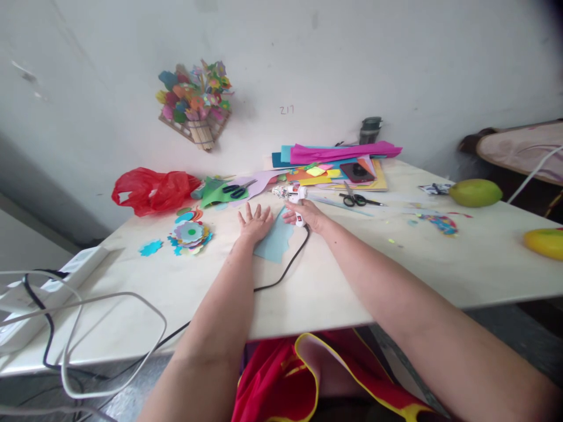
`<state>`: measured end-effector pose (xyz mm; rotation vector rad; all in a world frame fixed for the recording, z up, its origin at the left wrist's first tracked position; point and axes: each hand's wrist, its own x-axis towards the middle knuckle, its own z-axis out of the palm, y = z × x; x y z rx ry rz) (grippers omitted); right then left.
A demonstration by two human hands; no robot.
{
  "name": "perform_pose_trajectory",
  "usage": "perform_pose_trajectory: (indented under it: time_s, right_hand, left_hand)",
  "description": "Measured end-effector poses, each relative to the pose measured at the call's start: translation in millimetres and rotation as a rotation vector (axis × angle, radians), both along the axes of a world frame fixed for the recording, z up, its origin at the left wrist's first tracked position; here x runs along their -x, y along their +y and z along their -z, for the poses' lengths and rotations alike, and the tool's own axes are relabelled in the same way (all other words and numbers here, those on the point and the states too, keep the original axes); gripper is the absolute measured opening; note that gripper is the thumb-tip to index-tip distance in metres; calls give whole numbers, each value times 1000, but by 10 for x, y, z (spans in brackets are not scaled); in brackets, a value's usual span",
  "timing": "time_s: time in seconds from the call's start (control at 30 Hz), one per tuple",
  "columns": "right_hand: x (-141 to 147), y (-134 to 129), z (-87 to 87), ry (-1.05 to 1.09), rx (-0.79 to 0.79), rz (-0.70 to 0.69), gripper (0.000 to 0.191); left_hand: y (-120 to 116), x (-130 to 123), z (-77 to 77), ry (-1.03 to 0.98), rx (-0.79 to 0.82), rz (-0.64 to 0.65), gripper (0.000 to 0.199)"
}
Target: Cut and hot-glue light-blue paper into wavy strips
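My right hand (308, 215) is wrapped round the handle of a white glue gun (295, 192), whose nozzle points left. A black cord runs from the handle down under my left forearm. My left hand (255, 224) lies flat with fingers spread, at the left edge of a light blue paper piece (276, 243). To its left rests a stack of colourful paper flower cutouts (192, 233), with a single blue cutout (151, 248) beside it. Black-handled scissors (237, 190) lie on green and lilac paper just beyond my left hand.
A red plastic bag (153, 190) sits at the back left. Coloured sheets (343, 153), a phone (357, 172) and more scissors (354, 199) lie at the back. A green mango-like fruit (475, 193) and a yellow one (545, 242) are at right. A power strip (83, 264) with looping cables occupies the left edge.
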<state>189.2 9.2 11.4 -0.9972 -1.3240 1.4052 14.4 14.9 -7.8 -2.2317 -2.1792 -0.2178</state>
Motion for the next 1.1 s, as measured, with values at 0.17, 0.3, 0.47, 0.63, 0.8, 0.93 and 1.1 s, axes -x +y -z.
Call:
perform_pose_trajectory:
  time_s: [0.17, 0.3, 0.47, 0.63, 0.8, 0.93, 1.1]
  right_hand:
    - [2, 7, 8, 19, 0, -2, 30]
    - [-1, 1, 15, 33, 4, -2, 31]
    - [-8, -8, 7, 36, 21, 4, 27]
    - [-14, -12, 0, 42, 24, 4, 29]
    - [-12, -6, 11, 51, 20, 6, 27]
    - [-14, 23, 40, 79, 8, 4, 28]
    - [-28, 47, 62, 115, 8, -5, 28]
  left_hand:
    - [0, 3, -12, -42, -20, -36, 56]
    - [-6, -34, -62, -30, -12, -41, 59]
    - [19, -62, -71, -21, -5, -31, 60]
    - [29, -64, -65, -4, 20, -38, 62]
    - [2, -94, -98, -1, 14, -55, 60]
    - [-12, -111, -103, -26, -6, -70, 56]
    - [-60, -98, -112, -66, -82, 110, 49]
